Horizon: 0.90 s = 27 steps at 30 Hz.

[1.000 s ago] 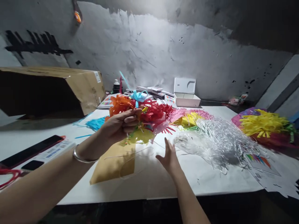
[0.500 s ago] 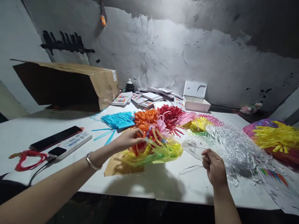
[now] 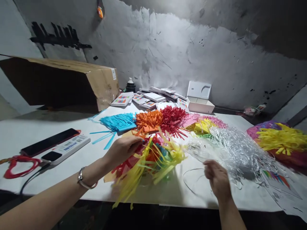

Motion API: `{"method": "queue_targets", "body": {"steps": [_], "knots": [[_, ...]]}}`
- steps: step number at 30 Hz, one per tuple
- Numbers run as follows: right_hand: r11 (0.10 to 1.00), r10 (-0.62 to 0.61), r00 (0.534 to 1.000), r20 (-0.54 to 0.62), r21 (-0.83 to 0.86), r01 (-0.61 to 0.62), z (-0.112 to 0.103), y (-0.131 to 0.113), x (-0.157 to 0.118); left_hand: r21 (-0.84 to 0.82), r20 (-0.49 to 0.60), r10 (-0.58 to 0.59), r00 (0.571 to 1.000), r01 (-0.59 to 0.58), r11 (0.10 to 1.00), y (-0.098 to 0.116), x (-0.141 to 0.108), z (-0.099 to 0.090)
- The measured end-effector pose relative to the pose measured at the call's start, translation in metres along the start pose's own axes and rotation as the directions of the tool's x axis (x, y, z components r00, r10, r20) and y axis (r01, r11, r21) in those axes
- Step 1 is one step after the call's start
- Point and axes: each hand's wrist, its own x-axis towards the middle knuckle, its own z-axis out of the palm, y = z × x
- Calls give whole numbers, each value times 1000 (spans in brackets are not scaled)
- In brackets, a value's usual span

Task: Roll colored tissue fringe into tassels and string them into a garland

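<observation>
Head view: left hand (image 3: 124, 148) clasps one multicoloured fringed streamer bundle (image 3: 153, 158), hanging right of its grip; right hand (image 3: 217, 175) apparently pinches one thin pale looped cord (image 3: 184, 179). Beyond the left grip lie three fringed piles (image 3: 149, 121): blue, orange, red.

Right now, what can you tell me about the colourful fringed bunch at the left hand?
The fringed bunch is a loose tangle of thin, flat strips that look like tissue paper. Yellow stands out most, with red, green and some orange among it. The left hand grips it near its top; the strips splay out and hang unevenly, a few yellow ends blurred. It hangs before the white table, partly hiding a brown sheet; whether it touches either, I cannot tell.
</observation>
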Motion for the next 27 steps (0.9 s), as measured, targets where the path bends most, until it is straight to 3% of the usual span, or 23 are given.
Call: {"method": "queue_targets", "body": {"steps": [3,9,11,14,16,20,23,27], "knots": [[1000,1,1000,0,-4,-1,3,2,-4,42,-50,33,998,-31,999,0,-7,3],[1000,18,1000,-4,-8,-18,-1,11,-6,-17,-31,-42,999,42,999,-4,-7,4],[999,34,999,5,-20,-34,-2,14,-6,-26,60,-70,996,72,997,-4,-5,2],[999,41,999,-1,-26,-41,-1,17,-8,14,259,-151,954,152,988,-1,-1,2],[998,55,998,13,-38,-55,3,17,-11,67,278,-183,943,171,983,4,0,5],[989,72,994,85,-133,-61,15,13,-23,41,258,-48,965,39,998,25,0,27],[971,15,988,154,-236,22,28,1,-34,-9,344,84,935,-86,996,47,3,53],[937,-76,957,278,-307,163,39,-19,-55,58,456,130,880,-175,983,66,10,90]]}}
